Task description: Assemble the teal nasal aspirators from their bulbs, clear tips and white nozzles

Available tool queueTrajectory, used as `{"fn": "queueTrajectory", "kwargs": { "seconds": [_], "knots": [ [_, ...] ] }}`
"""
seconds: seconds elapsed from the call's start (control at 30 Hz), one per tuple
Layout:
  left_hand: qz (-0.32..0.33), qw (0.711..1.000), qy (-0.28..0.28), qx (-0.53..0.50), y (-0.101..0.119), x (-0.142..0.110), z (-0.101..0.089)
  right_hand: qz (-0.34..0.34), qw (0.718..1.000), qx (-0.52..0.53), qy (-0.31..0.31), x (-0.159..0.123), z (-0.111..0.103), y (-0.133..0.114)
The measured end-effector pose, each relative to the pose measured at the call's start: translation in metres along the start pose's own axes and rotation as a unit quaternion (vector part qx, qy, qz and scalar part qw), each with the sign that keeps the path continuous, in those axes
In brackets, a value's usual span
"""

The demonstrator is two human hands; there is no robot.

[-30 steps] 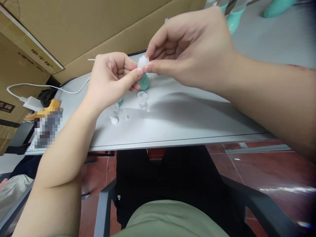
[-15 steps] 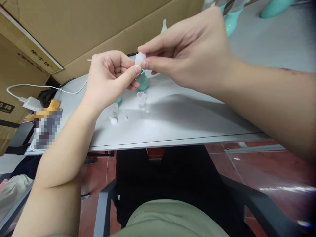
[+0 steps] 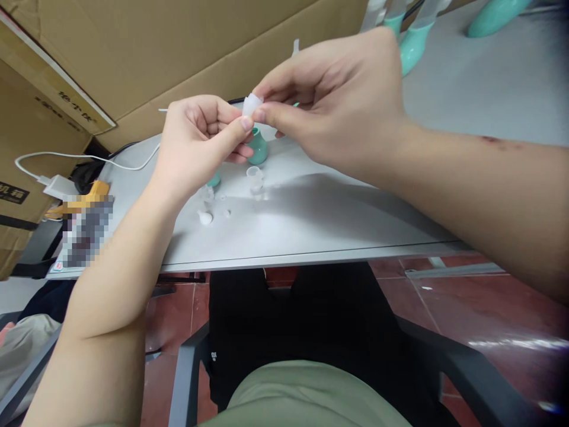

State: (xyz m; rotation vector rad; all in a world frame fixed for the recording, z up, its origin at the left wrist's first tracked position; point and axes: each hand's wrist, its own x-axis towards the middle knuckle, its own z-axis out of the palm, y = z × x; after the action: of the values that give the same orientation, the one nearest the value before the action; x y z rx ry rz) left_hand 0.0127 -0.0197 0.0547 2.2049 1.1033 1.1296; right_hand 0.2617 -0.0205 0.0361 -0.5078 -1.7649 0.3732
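Between my two hands is a small translucent white plastic piece [image 3: 251, 104], raised above the table. My left hand [image 3: 202, 130] pinches its lower left side between thumb and fingers. From the right, my right hand [image 3: 338, 89] grips its other side with thumb and forefinger. Just behind my left fingertips a mint-green bulb [image 3: 258, 148] with an open neck stands upright on the table. Below it sits a small clear cup-like part [image 3: 255, 178]. Nearer the front edge lie a white teardrop-shaped piece [image 3: 205, 218] and a tiny clear bit [image 3: 228, 213].
Several mint-green bulbs with clear tubes [image 3: 413, 50] stand at the back right, near another green piece [image 3: 498, 16]. A cardboard box [image 3: 186, 47] walls off the back of the table [image 3: 333, 231]. At left are a white charger [image 3: 60, 187] with its cable and a yellow object [image 3: 98, 191].
My right hand has tilted slightly, its knuckles and wrist lower in view. Both hands keep hold of the white plastic piece in nearly the same spot.
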Motion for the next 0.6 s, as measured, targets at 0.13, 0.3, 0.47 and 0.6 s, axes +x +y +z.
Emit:
{"fn": "queueTrajectory", "kwargs": {
  "seconds": [0.13, 0.3, 0.47, 0.6],
  "knots": [
    [0.029, 0.999, -0.022, 0.019, -0.014, 0.002, -0.006, 0.009, 0.998, -0.052, -0.028, 0.003, -0.004, -0.004],
    [0.065, 0.994, -0.054, 0.067, -0.024, 0.002, -0.013, 0.014, 0.996, -0.07, -0.053, 0.006, -0.012, -0.009],
    [0.059, 0.996, -0.042, 0.052, -0.016, -0.001, -0.012, 0.049, 0.998, 0.033, -0.032, 0.011, -0.011, -0.005],
    [0.028, 0.999, -0.04, 0.01, -0.005, -0.002, -0.009, 0.115, 0.982, 0.148, -0.036, 0.015, -0.011, -0.006]
  ]
}}
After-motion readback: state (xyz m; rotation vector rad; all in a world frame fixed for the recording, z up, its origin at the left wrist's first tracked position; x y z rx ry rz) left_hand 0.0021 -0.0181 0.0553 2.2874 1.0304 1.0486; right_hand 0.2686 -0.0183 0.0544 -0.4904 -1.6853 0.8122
